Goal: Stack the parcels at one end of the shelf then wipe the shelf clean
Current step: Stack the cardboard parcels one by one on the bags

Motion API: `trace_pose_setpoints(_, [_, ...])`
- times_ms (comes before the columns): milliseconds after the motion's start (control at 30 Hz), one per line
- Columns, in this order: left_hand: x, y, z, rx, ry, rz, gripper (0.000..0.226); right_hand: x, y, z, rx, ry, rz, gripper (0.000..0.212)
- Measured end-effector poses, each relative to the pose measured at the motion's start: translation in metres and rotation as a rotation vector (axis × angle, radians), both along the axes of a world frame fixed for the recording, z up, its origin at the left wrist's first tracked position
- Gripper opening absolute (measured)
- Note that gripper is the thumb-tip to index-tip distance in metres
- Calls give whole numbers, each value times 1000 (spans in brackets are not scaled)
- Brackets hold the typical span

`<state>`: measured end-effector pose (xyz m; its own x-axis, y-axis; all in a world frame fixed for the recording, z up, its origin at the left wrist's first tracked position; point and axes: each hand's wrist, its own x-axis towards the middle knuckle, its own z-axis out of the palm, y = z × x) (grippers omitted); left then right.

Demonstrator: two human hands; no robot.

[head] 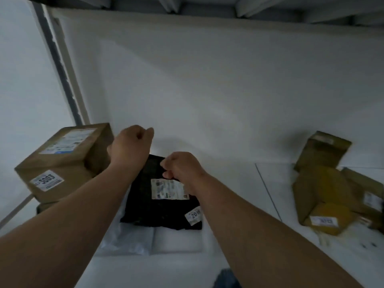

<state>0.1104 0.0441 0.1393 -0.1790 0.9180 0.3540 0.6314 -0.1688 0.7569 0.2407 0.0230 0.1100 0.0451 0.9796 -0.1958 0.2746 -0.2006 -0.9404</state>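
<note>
A: The black parcel [160, 202] lies flat on the white shelf [239, 190], on top of a white soft parcel [145, 240], just beside the brown box [62, 161] at the left end. The right hand [182, 169] has curled fingers and seems to pinch the far edge of the black parcel.

B: And the left hand [131, 146]?

A: It is a closed fist over the gap between the box and the black parcel. I see nothing in it.

B: How should the step be done well?

A: I think the black parcel is soft, so it is better to hold it with both hands and lay it flat on the pile at the left, edges in line, so the stack does not slide. The yellow-brown parcels [328, 194] at the right are well apart and must come over too.

B: What is not clear?

A: The fingertips of the right hand are hidden by the hand itself. The labels are blurred. The right parcels are cut by the frame edge, so their number is uncertain. No cloth is visible.
</note>
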Motion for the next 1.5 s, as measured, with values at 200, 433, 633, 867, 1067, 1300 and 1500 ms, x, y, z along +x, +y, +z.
trace_pose_setpoints(200, [109,-16,-25,-219,-134,-254,18,112,-38,-6,108,-48,-175,36])
trace_pose_setpoints(433, [233,-70,-71,-494,-272,-476,26,243,-101,-20,107,-198,-514,31])
trace_pose_setpoints(633, [304,-102,-89,-644,-359,-481,17,334,-145,-39,4,-486,-761,40])
trace_pose_setpoints(867, [350,-115,-102,-797,-416,-515,41,374,-151,-73,-161,-135,-775,59])
trace_pose_setpoints(1067, [370,-115,-102,-962,-566,-555,38,377,-145,-74,-197,27,-688,23])
trace_pose_setpoints(1300, [357,-108,-92,-807,-634,-436,31,371,-143,-51,-196,165,-644,26])
trace_pose_setpoints(1500, [329,-107,-69,-669,-692,-427,25,344,-136,-43,-107,375,-654,28])
